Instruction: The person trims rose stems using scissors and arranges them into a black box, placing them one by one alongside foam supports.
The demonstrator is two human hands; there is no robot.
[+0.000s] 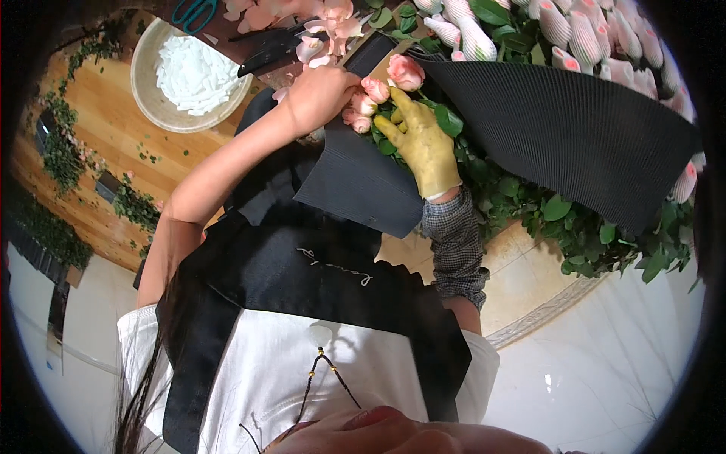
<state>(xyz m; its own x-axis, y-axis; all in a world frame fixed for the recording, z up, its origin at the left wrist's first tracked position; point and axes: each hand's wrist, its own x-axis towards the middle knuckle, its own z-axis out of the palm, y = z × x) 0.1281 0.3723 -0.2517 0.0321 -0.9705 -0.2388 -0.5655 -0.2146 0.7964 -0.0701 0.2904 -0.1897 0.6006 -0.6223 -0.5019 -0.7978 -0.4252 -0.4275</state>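
Several pink roses [363,102] with green leaves lie close together in front of me, on black corrugated wrapping paper [363,178]. My bare left hand [324,94] reaches in from the left. Its fingers are curled against the edge of the roses, and the fingertips are partly hidden. On the right side of the blooms is my right hand [425,144] in a stained yellow glove. Its fingers are spread and touch the roses and leaves. A larger pink rose [406,73] sits just above the gloved fingertips.
Another curved black corrugated sheet [560,129] stands at right, over leafy stems [556,208]. Behind it are roses in pale net sleeves [582,34]. At upper left are a bowl of white pieces [197,74], teal-handled scissors [194,13] and loose petals [333,30]. Cut greenery [64,159] litters the wooden floor.
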